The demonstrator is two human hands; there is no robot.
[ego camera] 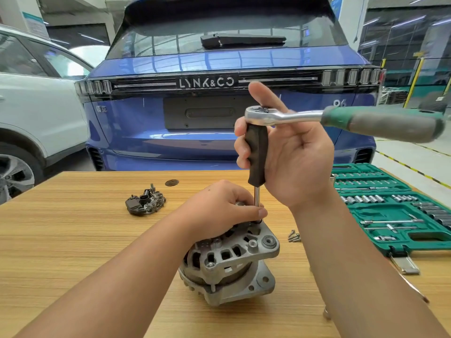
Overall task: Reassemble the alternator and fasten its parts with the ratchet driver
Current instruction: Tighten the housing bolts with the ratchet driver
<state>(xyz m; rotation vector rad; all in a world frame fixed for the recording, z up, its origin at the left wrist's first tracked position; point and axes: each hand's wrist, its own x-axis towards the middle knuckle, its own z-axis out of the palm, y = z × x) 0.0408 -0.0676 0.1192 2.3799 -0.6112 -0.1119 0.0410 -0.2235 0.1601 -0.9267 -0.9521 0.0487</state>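
The silver alternator (229,262) stands on the wooden table (73,240). My left hand (219,211) rests curled on its top, thumb and fingers pinching the lower end of the driver shaft. My right hand (290,152) holds the black driver handle (256,154) upright above the alternator, fingers curled round it. A ratchet (341,118) with a green and grey grip sits on top of the handle, its head by my thumb, its grip pointing right. The black rectifier part (145,202) lies on the table to the left.
A green socket set case (395,206) lies open at the table's right. Several loose screws (294,236) lie just right of the alternator. A dark round disc (171,182) sits near the table's far edge. A blue car and a white car stand behind.
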